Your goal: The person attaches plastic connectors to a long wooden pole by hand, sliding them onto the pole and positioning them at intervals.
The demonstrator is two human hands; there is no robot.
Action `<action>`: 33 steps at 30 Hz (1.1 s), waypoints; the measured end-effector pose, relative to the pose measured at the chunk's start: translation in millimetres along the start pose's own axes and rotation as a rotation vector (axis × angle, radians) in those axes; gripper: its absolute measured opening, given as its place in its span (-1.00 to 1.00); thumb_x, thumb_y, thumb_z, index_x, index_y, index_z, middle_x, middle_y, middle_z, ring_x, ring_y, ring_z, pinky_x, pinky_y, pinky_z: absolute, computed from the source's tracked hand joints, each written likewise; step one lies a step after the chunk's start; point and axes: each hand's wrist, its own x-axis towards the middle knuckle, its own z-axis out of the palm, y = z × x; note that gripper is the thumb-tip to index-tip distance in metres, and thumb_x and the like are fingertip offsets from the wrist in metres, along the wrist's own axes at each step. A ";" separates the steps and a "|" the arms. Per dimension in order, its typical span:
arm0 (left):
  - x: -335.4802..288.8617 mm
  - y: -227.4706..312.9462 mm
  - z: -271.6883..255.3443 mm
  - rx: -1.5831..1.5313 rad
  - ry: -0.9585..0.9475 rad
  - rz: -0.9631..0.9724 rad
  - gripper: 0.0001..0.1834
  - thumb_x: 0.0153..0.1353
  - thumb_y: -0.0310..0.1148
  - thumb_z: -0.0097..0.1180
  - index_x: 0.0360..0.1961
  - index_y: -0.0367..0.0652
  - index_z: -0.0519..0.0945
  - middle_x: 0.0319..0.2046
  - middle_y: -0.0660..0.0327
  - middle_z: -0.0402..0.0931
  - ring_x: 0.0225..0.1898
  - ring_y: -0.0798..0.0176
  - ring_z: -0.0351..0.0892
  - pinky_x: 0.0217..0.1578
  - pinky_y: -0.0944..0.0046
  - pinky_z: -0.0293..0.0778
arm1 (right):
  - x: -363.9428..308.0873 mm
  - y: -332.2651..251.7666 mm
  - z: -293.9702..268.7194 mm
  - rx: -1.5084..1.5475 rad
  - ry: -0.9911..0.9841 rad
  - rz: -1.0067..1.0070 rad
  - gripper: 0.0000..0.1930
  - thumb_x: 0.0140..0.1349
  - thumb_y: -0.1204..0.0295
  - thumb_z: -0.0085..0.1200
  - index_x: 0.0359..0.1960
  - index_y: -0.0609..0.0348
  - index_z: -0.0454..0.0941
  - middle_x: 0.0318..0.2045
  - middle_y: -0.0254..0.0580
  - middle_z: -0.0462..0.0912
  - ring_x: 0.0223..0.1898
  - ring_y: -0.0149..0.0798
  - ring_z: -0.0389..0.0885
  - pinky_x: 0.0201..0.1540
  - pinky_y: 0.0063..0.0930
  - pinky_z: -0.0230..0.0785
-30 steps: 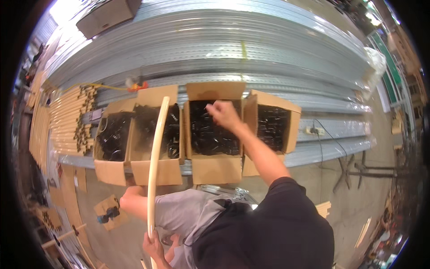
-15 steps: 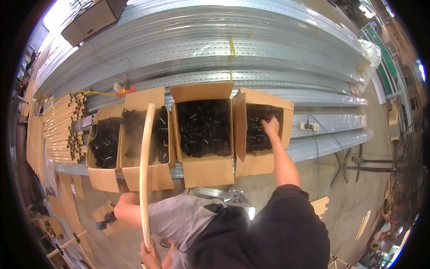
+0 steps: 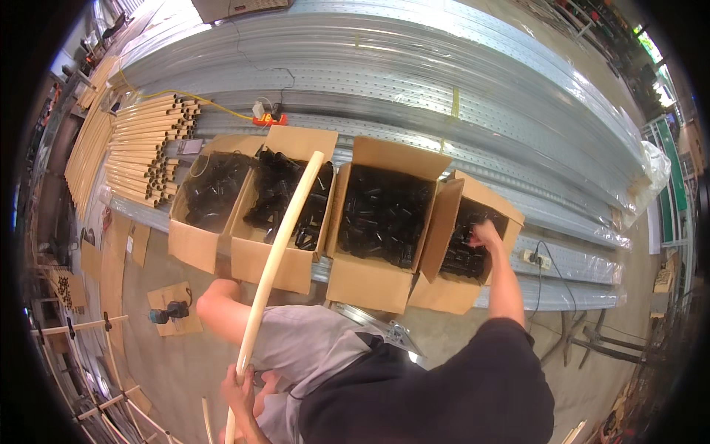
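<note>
Gripped a long cream-coloured round tube (image 3: pixel 274 259), bare at its upper end, in the left hand (image 3: pixel 238 390); dipped the right hand (image 3: pixel 486 234) among glossy black parts (image 3: pixel 463 260) in the rightmost brown cardboard box (image 3: pixel 447 295); couldn't tell if gripping any.

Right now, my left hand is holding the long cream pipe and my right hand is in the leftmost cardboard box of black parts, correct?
Not quite: the box is wrong. The head view shows your right hand in the rightmost cardboard box of black parts. Your left hand is holding the long cream pipe.
</note>
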 end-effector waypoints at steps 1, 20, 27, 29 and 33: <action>5.4 3.3 3.2 -0.038 -0.029 0.011 -0.69 0.29 -0.21 0.25 -0.32 -0.27 0.53 -0.65 0.16 0.23 -0.55 0.36 0.19 -0.52 0.23 0.24 | -9.6 25.2 -19.0 0.010 -0.006 -0.019 -0.77 0.38 0.45 -0.03 -0.07 0.40 0.50 -0.32 0.06 0.60 -0.51 -0.04 0.69 -0.47 -0.18 0.72; 5.0 -6.9 14.8 0.031 0.035 0.090 -0.70 0.27 -0.18 0.26 -0.29 -0.23 0.55 -0.61 0.07 0.42 -0.57 0.18 0.37 -0.47 0.16 0.35 | -17.4 82.4 101.9 -0.163 0.491 0.275 -0.29 0.01 0.22 0.47 0.07 0.47 0.43 -0.01 0.22 0.67 0.05 0.13 0.68 0.08 -0.14 0.55; 6.1 -9.7 13.2 0.013 0.015 0.014 -0.78 0.18 -0.30 0.31 -0.25 -0.20 0.62 -0.58 0.10 0.49 -0.55 0.22 0.46 -0.45 0.18 0.41 | -8.7 96.8 96.3 0.174 0.386 0.312 -0.73 0.01 0.51 0.38 -0.27 0.41 0.64 -0.29 0.08 0.70 -0.31 0.04 0.75 -0.43 0.01 0.72; 7.2 -11.7 14.8 -0.012 0.056 0.015 -0.78 0.15 -0.30 0.34 -0.25 -0.19 0.62 -0.57 0.09 0.50 -0.55 0.19 0.47 -0.45 0.17 0.42 | -13.5 101.2 55.5 0.161 0.301 0.232 -0.80 0.03 0.53 0.37 -0.35 0.36 0.62 -0.31 0.05 0.71 -0.44 0.03 0.72 -0.47 -0.01 0.67; -1.0 1.1 14.5 0.024 0.145 0.010 -0.76 0.15 -0.26 0.35 -0.27 -0.19 0.64 -0.56 0.06 0.53 -0.53 0.12 0.52 -0.42 0.15 0.43 | -112.4 37.3 1.6 0.217 0.135 -0.022 -0.80 0.09 0.50 0.36 -0.37 0.41 0.62 -0.47 -0.08 0.67 -0.54 -0.12 0.69 -0.50 -0.18 0.64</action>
